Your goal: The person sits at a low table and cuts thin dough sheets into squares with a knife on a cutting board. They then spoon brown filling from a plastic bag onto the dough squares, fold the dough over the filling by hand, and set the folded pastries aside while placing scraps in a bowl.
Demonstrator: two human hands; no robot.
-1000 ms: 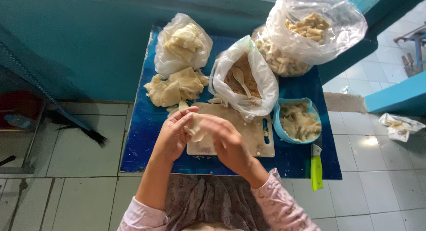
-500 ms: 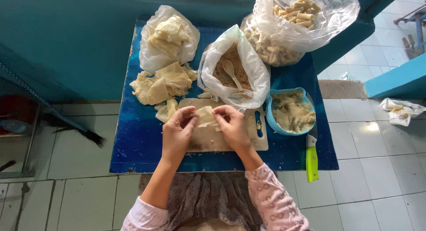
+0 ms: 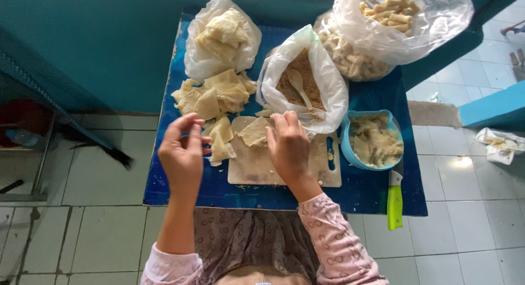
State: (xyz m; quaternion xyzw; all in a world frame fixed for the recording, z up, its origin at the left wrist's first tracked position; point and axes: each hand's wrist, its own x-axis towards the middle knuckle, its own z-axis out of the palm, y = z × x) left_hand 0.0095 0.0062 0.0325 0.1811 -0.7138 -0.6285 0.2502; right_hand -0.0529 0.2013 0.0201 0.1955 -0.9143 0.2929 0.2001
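Over the blue tabletop (image 3: pixel 180 186) the right hand (image 3: pixel 289 148) is pressing flat, fingers spread and grasping nothing, on a pale wrapper (image 3: pixel 254 133) lying on the cutting board (image 3: pixel 257 167), pinning it, while the left hand (image 3: pixel 181 156) is hovering released beside the wrapper pile (image 3: pixel 216 93).

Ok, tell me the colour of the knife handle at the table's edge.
Bright green. The knife handle sticks out over the blue table edge, clearest in the head view.
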